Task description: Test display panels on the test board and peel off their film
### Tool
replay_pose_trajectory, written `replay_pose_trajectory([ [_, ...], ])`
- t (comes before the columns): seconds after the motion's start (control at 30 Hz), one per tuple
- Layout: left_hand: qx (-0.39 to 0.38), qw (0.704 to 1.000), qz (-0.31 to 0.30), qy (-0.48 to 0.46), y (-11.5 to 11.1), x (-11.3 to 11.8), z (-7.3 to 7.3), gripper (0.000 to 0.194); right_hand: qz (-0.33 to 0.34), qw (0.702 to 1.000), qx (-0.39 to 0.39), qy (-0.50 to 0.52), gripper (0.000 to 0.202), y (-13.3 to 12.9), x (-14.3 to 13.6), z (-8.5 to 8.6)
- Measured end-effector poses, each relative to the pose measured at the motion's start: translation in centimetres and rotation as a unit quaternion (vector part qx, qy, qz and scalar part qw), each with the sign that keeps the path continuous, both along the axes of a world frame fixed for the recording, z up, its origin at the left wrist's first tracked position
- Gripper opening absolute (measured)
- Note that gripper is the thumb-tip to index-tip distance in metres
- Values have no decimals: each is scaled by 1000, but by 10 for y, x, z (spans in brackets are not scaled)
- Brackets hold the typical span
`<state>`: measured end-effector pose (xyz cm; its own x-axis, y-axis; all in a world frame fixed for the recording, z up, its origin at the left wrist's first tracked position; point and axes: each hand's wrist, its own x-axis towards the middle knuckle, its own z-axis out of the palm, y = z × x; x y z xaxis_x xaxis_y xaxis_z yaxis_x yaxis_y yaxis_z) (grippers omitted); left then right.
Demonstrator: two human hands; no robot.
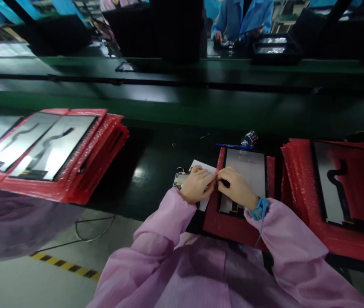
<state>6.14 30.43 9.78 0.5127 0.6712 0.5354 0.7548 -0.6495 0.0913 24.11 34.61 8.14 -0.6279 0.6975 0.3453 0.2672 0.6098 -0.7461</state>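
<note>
- Your left hand [198,185] is near the centre of the frame, laid over a white card [205,164] and a board [178,179]; its fingers are bent and lie close together.
- Your right hand [237,188] is just beside it, over the left part of a panel [250,164], with thumb and forefinger curled toward each other.
- The fingertips of both hands meet at the gap between card and panel (what they pinch there, if anything, I cannot tell, because it is too small).
- The board shows only its left part, with small wires at its top; your hand hides the rest.
- The panel lies flat on a red sheet [223,226], right of the centre of the frame.
- Above the panel's top edge there is a blue strip [233,146], and just behind it a shiny metallic thing [250,138].
- You wear a blue band [260,209] on the right wrist, beside the pink sleeve [292,239].
- At the left of the frame, more panels [69,132] lie on a pile of red wrap [105,145].
- At the right of the frame, another panel [322,171] with a black curved cable [337,184] lies on red wrap too.
- At the upper right, a person in blue [233,19] works across the table [156,149].
</note>
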Motion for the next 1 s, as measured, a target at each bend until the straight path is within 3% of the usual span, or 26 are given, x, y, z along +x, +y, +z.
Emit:
replay_pose_trajectory([
  [0.53, 18, 999, 30, -21, 0, 4, -3, 22, 30, 999, -22, -3, 20, 6, 6, 0],
  [0.6, 7, 997, 37, -61, 1, 0, 0, 22, 40, 998, -52, 16, 26, 10, 13, 4],
  [0.67, 25, 984, 90, -152, -2, -3, 4, 17, 39, 992, -108, 51, 34, 16, 24, 7],
  [0.73, 85, 949, 174, -248, -11, -1, 7, 28, -33, 987, -137, 81, 42, 25, 37, 8],
  [0.8, 144, 927, 216, -272, -29, 9, 7, 49, -174, 978, -92, 66, 45, 37, 50, 4],
  [0.87, 134, 953, 169, -213, -51, 26, 0, 60, -303, 953, -17, 19, 43, 49, 62, -3],
  [0.9, 87, 974, 126, -170, -63, 35, -6, 61, -340, 940, 8, -7, 43, 54, 66, -7],
  [1.0, -42, 995, 72, -53, -90, 58, -29, 63, -372, 926, 21, -61, 47, 66, 74, -17],
])
